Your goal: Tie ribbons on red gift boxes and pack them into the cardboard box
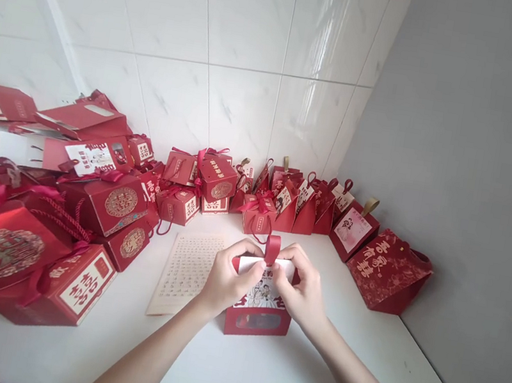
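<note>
A small red gift box (281, 325) stands upright on the white table in front of me, with a white printed panel of cartoon figures and an oval window low on its front. From its top rises a red ribbon loop (272, 246). My left hand (239, 273) pinches the upper left of the box, thumb on the front panel. On the upper right, my right hand (299, 281) grips it the same way, its thumb close to the other below the loop. The fingers behind the box are hidden.
A handwritten sheet (186, 277) lies left of the box. Piled red gift boxes (102, 206) fill the left side. Several triangular boxes (304, 209) line the tiled wall, and a larger floral one (386, 270) stands at the right against the grey wall.
</note>
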Demonstrator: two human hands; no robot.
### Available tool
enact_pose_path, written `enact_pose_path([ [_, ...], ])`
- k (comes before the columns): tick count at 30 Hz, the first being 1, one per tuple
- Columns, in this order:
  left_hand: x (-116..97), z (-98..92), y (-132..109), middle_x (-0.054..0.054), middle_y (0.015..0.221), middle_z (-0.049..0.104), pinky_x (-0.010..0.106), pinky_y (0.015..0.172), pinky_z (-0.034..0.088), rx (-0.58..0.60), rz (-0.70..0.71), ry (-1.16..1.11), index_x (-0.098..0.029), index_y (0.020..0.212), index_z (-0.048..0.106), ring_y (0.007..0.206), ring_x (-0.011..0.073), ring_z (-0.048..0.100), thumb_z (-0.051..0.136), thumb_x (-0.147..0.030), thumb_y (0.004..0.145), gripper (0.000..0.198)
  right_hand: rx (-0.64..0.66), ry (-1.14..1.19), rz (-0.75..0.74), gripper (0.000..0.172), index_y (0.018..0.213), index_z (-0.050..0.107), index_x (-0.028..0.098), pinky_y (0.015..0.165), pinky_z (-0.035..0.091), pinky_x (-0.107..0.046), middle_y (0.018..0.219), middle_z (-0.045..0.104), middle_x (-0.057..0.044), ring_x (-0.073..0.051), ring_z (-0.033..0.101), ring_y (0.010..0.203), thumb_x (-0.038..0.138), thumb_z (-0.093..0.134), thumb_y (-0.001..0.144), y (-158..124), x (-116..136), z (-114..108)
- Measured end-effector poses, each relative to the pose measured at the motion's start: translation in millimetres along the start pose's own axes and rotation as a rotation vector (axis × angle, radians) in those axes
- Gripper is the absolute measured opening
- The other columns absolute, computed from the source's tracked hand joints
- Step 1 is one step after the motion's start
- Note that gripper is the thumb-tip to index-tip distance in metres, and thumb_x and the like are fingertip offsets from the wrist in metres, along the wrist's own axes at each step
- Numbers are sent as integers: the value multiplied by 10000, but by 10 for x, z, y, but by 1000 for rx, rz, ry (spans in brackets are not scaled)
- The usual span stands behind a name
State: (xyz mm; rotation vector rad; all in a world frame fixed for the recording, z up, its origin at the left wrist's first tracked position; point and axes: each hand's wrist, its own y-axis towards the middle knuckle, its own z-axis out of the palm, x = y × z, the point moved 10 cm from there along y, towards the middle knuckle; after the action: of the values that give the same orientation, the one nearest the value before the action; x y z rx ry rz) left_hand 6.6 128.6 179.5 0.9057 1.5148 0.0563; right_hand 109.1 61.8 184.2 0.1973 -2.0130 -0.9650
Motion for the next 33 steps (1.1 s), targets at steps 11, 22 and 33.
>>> enact_pose_path([
  [11,75,-1,-21,9,702,580,228,628,444,-16,-32,-32,-153,741,561,663,138,553,568,-256,741,104,-40,2,-37,81,757,512,199,587,375,-268,719,491,0,-145,484,654,206,485,833,-17,16,-16],
  [22,42,3,-13,11,711,585,231,628,448,-26,-6,-12,-156,750,566,666,139,550,567,-255,737,100,-37,-10,-37,97,753,510,201,571,375,-267,711,491,0,-145,480,641,214,474,843,-12,28,-8],
  [33,82,-5,-14,16,695,584,247,650,462,-42,-38,-60,-153,719,557,684,151,560,573,-254,717,102,-36,-40,-81,112,758,508,202,554,391,-263,702,490,-2,-146,495,620,233,473,859,-19,58,-12],
])
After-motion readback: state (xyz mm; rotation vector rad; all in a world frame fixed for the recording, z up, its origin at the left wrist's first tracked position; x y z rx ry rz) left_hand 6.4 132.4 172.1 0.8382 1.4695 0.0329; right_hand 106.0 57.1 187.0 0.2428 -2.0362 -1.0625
